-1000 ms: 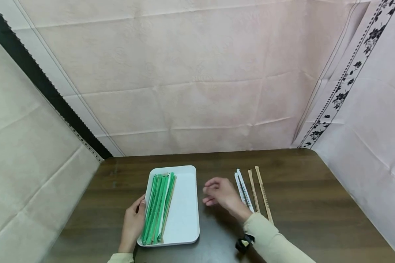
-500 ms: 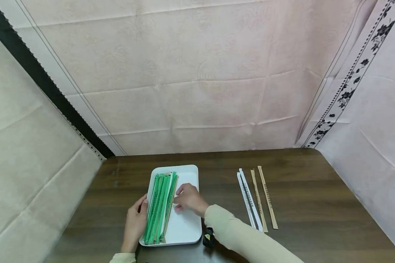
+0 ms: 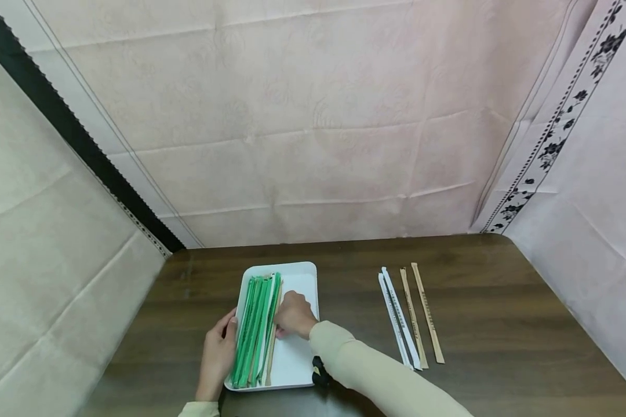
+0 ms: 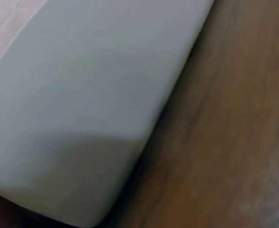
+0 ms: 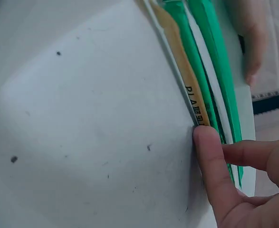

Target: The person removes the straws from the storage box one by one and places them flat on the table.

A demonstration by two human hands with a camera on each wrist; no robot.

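A white tray carries a lengthwise bundle of green-wrapped straws along its left side, with white and tan ones among them. My left hand holds the tray's left rim, thumb up at the edge. In the left wrist view, the tray fills most of the frame and that hand's fingers are hidden. My right hand reaches over the tray and pinches the tan paper-wrapped straw on the bundle's right edge. The right wrist view shows the thumb on this straw, which has black print.
Right of the tray, two white-wrapped straws and two tan-wrapped straws lie apart on the brown wooden table. Pale cloth hangs behind the table and at both sides.
My right hand has moved left from the table into the tray, to the bundle's right edge. The tan straw's near end now stands slightly apart from the green ones. My left hand stays at the rim.
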